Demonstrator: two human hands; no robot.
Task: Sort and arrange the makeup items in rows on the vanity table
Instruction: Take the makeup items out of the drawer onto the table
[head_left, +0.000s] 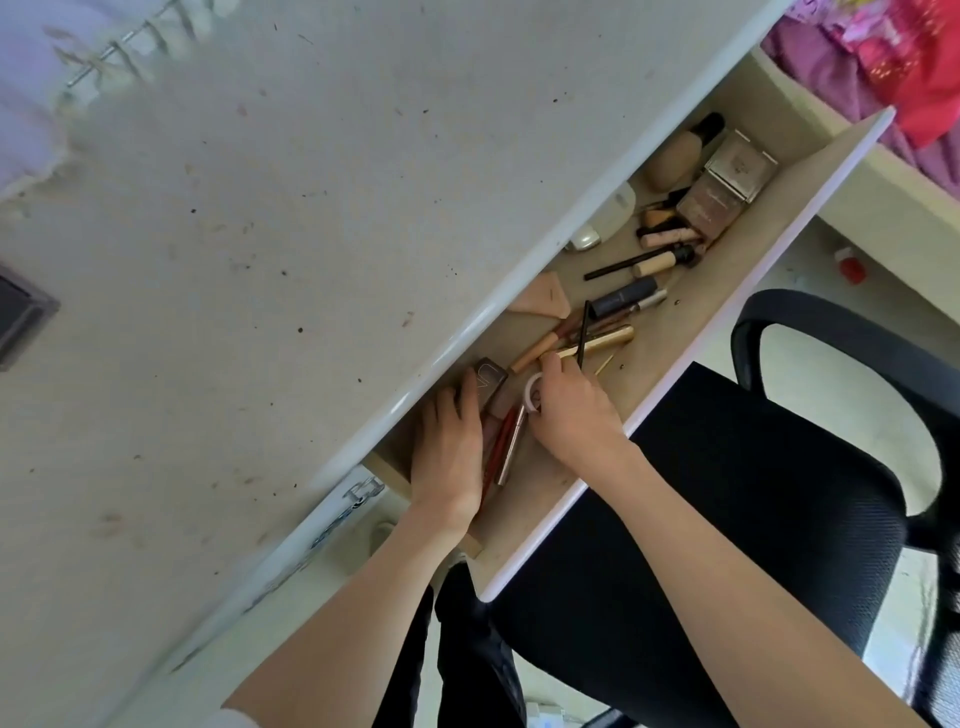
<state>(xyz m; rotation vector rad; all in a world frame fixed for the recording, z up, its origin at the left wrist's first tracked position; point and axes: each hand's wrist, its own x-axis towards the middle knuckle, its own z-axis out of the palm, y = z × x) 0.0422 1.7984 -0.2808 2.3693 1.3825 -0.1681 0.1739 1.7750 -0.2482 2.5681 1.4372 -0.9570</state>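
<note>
The open drawer (748, 270) under the white vanity top (260, 234) holds several loose makeup items. My left hand (447, 447) lies flat at the drawer's left end, its fingers resting on a dark palette (491, 382) beside red pencils (501, 447). My right hand (571, 410) pinches a small white ring-shaped item (532, 397), and its fingertips are next to a gold tube (608, 340) crossed by a black pencil (584, 332). Further right lie a pink triangular puff (540, 296), a dark blue tube (623, 296), a beige bottle (675, 156) and two mirrored compacts (737, 166).
A black mesh office chair (753, 493) stands close against the drawer's front. The vanity top is speckled with dirt, with a dark object (21, 317) at its left edge. Pink and red fabric (893, 57) lies beyond the drawer's far end. A small red item (852, 267) sits on the floor.
</note>
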